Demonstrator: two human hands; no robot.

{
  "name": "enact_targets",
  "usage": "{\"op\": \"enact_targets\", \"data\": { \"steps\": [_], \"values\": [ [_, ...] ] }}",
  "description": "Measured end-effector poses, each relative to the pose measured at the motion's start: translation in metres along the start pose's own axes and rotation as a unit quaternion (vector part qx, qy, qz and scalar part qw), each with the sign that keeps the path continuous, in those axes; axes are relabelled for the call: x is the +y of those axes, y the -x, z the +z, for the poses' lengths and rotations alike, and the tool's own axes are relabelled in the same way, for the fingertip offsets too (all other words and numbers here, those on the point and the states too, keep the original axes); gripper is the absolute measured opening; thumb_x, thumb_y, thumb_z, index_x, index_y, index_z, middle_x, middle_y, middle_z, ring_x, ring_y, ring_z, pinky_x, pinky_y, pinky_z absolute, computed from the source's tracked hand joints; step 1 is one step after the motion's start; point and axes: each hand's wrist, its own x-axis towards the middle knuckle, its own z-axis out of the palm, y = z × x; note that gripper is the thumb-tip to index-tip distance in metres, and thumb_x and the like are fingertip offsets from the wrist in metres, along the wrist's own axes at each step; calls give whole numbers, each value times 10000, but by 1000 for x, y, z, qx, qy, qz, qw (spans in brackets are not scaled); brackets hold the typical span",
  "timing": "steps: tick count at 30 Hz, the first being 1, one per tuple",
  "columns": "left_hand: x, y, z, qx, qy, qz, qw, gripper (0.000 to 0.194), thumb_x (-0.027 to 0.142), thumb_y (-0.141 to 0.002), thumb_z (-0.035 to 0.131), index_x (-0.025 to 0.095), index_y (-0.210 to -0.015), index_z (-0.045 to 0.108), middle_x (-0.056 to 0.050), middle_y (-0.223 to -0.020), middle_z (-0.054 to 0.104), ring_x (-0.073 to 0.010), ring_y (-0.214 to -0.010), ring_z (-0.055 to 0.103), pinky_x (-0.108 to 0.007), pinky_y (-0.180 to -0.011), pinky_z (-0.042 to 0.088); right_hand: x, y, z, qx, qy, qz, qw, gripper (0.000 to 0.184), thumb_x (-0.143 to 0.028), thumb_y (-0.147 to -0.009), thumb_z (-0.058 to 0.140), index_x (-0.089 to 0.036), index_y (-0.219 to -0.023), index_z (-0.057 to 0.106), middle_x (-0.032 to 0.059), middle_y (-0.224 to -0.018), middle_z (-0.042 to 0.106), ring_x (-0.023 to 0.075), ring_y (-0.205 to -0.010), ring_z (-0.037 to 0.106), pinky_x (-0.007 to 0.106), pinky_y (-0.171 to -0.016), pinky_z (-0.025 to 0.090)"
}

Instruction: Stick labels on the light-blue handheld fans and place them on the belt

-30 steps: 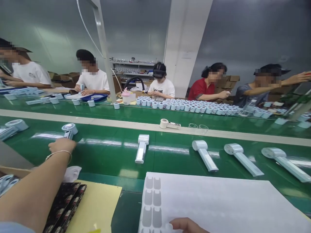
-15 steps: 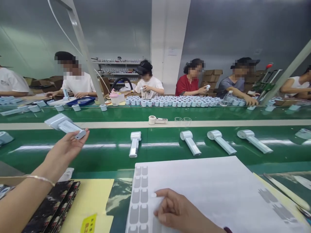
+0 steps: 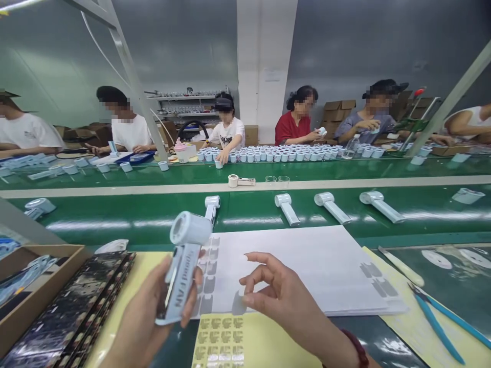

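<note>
My left hand (image 3: 153, 301) is wrapped around the handle of a light blue handheld fan (image 3: 183, 281), held tilted with its round head up. Dark lettering shows along the handle. My right hand (image 3: 274, 294) hovers over a white sticker sheet (image 3: 299, 260), its fingers bent but apart, with nothing visible between them. Just below its thumb tip is a grey sticker (image 3: 239, 303). More grey stickers (image 3: 207, 284) line the sheet's left side. Partly under that sheet lies a yellow sheet of small printed labels (image 3: 220, 337).
Several handheld fans (image 3: 333, 208) lie on the green conveyor belt (image 3: 253, 204) ahead. Blue-handled pliers (image 3: 437, 317) and a pale-handled tool (image 3: 402, 268) lie at the right. At left are a cardboard box (image 3: 46, 250) and dark patterned sheets (image 3: 76, 301). Co-workers (image 3: 295, 125) sit across the belt.
My left hand has brought the fan from above the belt at left down toward the sticker sheet and turned it upright. My right hand stays over the sheet, its fingers now more spread.
</note>
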Motion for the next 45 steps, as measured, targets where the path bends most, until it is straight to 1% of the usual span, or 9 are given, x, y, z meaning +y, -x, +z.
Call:
{"op": "enact_targets", "data": {
  "steps": [4, 8, 11, 13, 20, 26, 37, 42, 45],
  "values": [
    [-28, 16, 28, 94, 79, -72, 990, 225, 331, -853, 671, 156, -983, 726, -101, -902, 736, -180, -676, 696, -258, -638, 590, 3, 23, 7, -1, 8, -40, 999, 543, -242, -740, 767, -234, -1232, 539, -2, -796, 698, 308, -1151, 628, 417, -876, 532],
    [-36, 16, 47, 174, 198, -152, 953, 136, 146, -876, 633, 149, -1004, 677, -28, -712, 677, -99, -498, 632, -178, -520, 560, 6, 32, 19, 12, 5, -55, 998, 562, -190, -701, 779, -219, -1215, 555, -1, -749, 743, 308, -1216, 606, 468, -996, 471],
    [-36, 15, 55, 168, 270, -189, 929, 96, 126, -856, 663, 167, -934, 627, -8, -675, 652, -80, -458, 603, -146, -458, 522, 4, 32, 26, 14, -14, -46, 999, 568, -157, -680, 782, -215, -1203, 568, -10, -727, 759, 296, -1219, 613, 489, -1070, 410],
    [-38, 15, 57, 168, 287, -188, 924, 123, 108, -844, 672, 187, -903, 599, 1, -663, 644, -82, -474, 611, -151, -473, 529, 3, 30, 30, 17, -23, -40, 999, 571, -148, -674, 778, -213, -1201, 569, -5, -737, 768, 293, -1206, 624, 491, -1085, 397],
    [-46, 14, 56, 153, 296, -159, 929, 99, 116, -869, 627, 189, -822, 579, 7, -615, 601, -93, -494, 602, -167, -482, 511, 2, 25, 37, 25, -27, -23, 999, 553, -149, -670, 780, -215, -1182, 581, 3, -745, 771, 285, -1165, 644, 462, -1042, 451],
    [-41, 18, 61, 179, 277, -124, 936, 139, 95, -907, 548, 155, -782, 562, -6, -607, 582, -92, -483, 588, -173, -480, 511, -2, 24, 39, 27, -20, -12, 999, 540, -144, -672, 773, -224, -1171, 583, -22, -711, 747, 264, -1116, 667, 422, -1008, 485],
    [-42, 18, 64, 178, 309, -122, 926, 104, 79, -906, 543, 139, -825, 570, -17, -636, 578, -92, -492, 585, -182, -498, 507, -1, 23, 42, 36, 3, -18, 999, 542, -113, -672, 740, -249, -1174, 589, -51, -693, 727, 242, -1060, 685, 384, -954, 535],
    [-41, 23, 65, 182, 356, -136, 906, 90, 79, -902, 560, 147, -845, 572, -16, -669, 606, -82, -516, 611, -165, -518, 531, 6, 30, 48, 69, 70, -84, 992, 653, -123, -694, 730, -268, -1300, 537, -40, -739, 731, 244, -1047, 690, 379, -928, 570],
    [-40, 29, 68, 175, 362, -151, 903, 140, 117, -918, 549, 170, -788, 546, -4, -633, 587, -89, -499, 613, -182, -518, 556, 15, 32, 51, 116, 159, -164, 967, 777, -157, -716, 756, -316, -1408, 439, -43, -791, 692, 242, -959, 708, 388, -915, 581]
  ]
}}
